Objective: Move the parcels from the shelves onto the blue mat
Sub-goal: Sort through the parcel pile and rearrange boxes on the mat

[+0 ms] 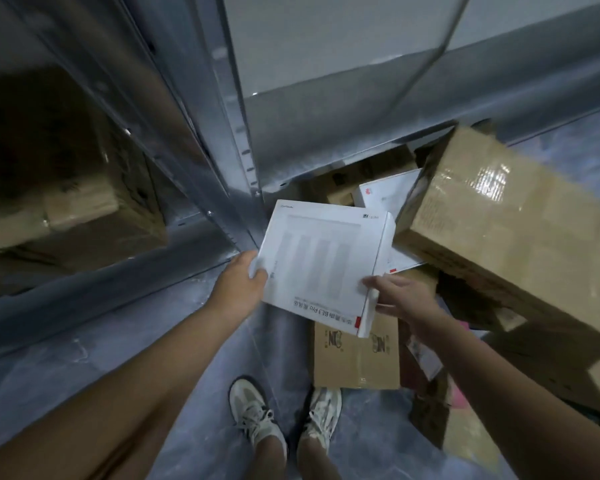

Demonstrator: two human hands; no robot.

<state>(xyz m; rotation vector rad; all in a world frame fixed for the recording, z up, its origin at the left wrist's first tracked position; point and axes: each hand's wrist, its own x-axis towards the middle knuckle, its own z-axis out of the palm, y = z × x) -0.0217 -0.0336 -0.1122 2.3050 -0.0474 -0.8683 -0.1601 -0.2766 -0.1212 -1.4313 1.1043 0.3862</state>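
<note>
While gripping the white box (323,261) with left hand (238,282) and right hand (400,299), keep it level past the brown carton (506,230).

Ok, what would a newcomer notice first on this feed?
The white box at centre, held by the left hand at its left edge and the right hand at its near corner. To the right, a big taped carton sits tilted above a heap of parcels on the floor. Behind stands the grey rack.
</note>
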